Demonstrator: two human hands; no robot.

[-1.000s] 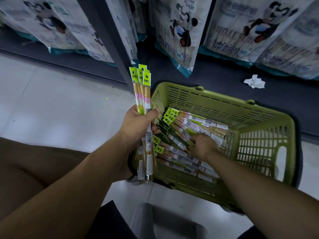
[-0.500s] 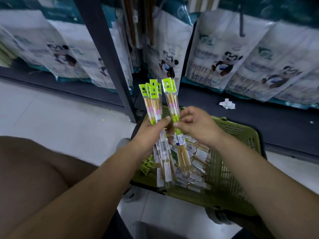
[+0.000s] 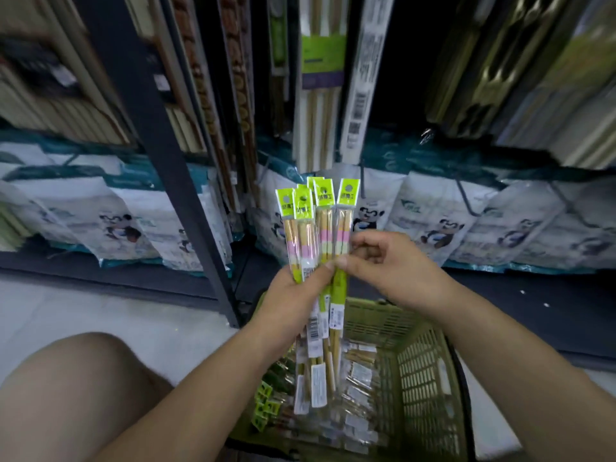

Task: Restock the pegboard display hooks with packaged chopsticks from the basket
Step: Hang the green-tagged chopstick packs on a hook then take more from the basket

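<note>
**While I hold packs up at frame centre: grip status**

Since the view is wide, the display rack [image 3: 500,78] fills the whole top half. Long chopstick sets [image 3: 321,55] hang up top, mostly blurred. A row of panda-print bags [image 3: 433,225] hangs below them across the frame. A dark upright post [image 3: 160,161] runs from upper left down to centre.

The green basket [image 3: 420,368] sits lower right, under my forearms, with loose packs [image 3: 358,375] lying in it. My bare knee [image 3: 76,378] is lower left.

My left hand [image 3: 293,295], centre frame, is clenched round a fan of chopstick packs [image 3: 305,235] at mid-length. Their green header cards point up and their tails hang over the basket.

My right hand [image 3: 390,265], just right of it, pinches the rightmost pack [image 3: 343,228] between thumb and fingers. The two thumb tips nearly touch.
</note>
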